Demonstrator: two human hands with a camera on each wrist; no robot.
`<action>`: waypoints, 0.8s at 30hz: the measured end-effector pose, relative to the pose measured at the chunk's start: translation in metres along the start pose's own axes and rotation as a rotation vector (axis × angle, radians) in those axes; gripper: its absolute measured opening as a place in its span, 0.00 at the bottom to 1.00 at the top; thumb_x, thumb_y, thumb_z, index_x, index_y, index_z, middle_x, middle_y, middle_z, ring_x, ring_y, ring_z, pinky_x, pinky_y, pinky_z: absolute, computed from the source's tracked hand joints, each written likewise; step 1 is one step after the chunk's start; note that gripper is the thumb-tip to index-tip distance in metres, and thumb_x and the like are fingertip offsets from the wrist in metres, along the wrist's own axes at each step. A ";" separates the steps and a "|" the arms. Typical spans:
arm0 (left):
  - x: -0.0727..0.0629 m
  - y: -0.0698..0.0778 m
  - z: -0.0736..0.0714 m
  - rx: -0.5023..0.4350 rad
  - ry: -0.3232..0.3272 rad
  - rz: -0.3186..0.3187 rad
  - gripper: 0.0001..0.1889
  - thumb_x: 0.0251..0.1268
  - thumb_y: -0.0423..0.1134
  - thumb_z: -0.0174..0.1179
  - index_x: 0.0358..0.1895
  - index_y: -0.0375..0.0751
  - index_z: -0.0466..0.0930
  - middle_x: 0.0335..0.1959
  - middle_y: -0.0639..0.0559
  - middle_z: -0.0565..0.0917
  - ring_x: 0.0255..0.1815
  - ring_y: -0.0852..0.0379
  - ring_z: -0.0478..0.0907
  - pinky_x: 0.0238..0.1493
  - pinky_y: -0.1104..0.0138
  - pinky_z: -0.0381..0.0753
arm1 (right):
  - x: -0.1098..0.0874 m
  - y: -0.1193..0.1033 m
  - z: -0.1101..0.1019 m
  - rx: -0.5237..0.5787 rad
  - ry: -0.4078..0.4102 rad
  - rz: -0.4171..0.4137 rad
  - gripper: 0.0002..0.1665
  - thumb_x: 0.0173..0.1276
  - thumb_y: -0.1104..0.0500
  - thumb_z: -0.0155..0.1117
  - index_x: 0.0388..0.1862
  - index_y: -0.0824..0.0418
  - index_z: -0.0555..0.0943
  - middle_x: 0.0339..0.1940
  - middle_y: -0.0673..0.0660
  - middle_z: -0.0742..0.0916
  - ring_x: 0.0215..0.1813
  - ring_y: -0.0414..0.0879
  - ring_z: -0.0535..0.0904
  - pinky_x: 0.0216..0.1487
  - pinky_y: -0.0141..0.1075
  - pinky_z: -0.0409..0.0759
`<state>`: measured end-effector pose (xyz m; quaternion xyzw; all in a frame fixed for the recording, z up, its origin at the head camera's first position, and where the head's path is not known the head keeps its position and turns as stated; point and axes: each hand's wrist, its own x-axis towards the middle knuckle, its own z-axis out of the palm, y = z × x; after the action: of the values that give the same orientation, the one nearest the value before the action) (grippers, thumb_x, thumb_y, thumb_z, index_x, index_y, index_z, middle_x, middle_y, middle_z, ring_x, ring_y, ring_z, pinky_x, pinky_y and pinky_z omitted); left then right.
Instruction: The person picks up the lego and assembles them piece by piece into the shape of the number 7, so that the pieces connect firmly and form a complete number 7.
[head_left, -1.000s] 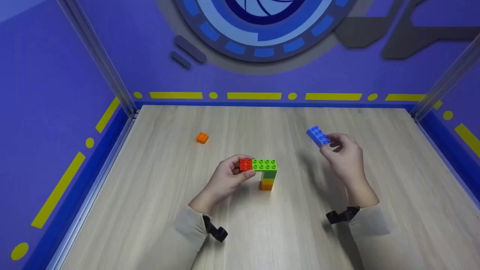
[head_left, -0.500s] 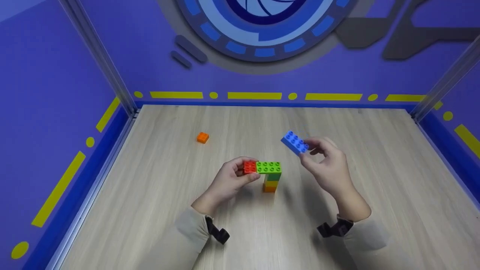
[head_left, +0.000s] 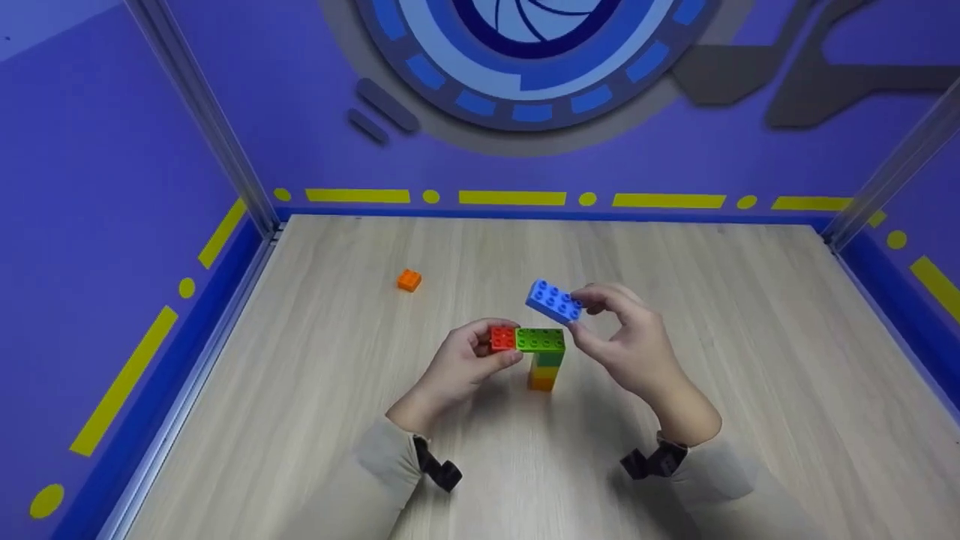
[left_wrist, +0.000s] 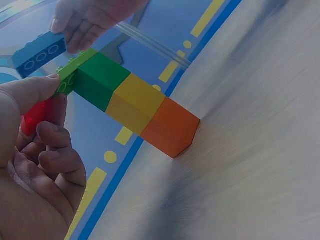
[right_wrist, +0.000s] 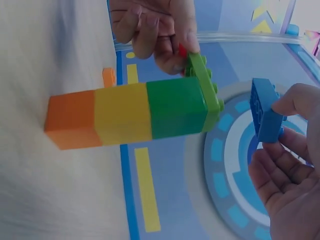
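Blue brick [head_left: 552, 301] juts leftward from the fingers [head_left: 609, 295] of the right hand [head_left: 631, 341].

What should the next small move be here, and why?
Probably the right hand should line up the blue brick over the light green brick and lower it: the blue brick sits askew and apart from it, the green studs are bare, and the left hand grips the red brick beside it.
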<state>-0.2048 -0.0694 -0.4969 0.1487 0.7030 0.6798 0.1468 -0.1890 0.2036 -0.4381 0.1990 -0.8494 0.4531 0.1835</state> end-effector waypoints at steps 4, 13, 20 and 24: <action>-0.001 0.000 0.000 0.015 0.003 -0.027 0.25 0.80 0.39 0.74 0.75 0.44 0.81 0.66 0.45 0.88 0.62 0.54 0.87 0.67 0.65 0.89 | 0.003 -0.007 0.004 0.017 -0.020 -0.056 0.21 0.70 0.68 0.82 0.60 0.61 0.91 0.58 0.55 0.92 0.58 0.54 0.85 0.65 0.23 0.80; -0.001 -0.002 -0.001 0.003 -0.020 0.001 0.26 0.81 0.38 0.73 0.76 0.45 0.81 0.70 0.45 0.88 0.67 0.50 0.88 0.74 0.59 0.87 | 0.000 -0.010 0.018 -0.020 -0.065 -0.168 0.20 0.71 0.66 0.83 0.61 0.60 0.92 0.58 0.55 0.92 0.57 0.51 0.88 0.65 0.28 0.85; -0.002 -0.002 -0.001 0.001 -0.029 0.016 0.28 0.82 0.39 0.72 0.79 0.43 0.79 0.71 0.44 0.87 0.65 0.52 0.87 0.73 0.61 0.87 | -0.002 -0.005 0.025 -0.025 -0.089 -0.188 0.22 0.71 0.65 0.83 0.62 0.60 0.92 0.58 0.55 0.93 0.59 0.53 0.91 0.68 0.27 0.86; -0.002 -0.001 0.000 0.000 -0.035 0.026 0.28 0.82 0.39 0.71 0.80 0.41 0.78 0.72 0.44 0.87 0.64 0.54 0.87 0.71 0.63 0.88 | -0.002 -0.003 0.028 -0.040 -0.092 -0.206 0.22 0.71 0.66 0.83 0.63 0.60 0.92 0.58 0.55 0.93 0.60 0.53 0.90 0.68 0.30 0.87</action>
<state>-0.2032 -0.0704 -0.4981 0.1699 0.6982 0.6791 0.1502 -0.1893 0.1794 -0.4518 0.3021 -0.8408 0.4051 0.1940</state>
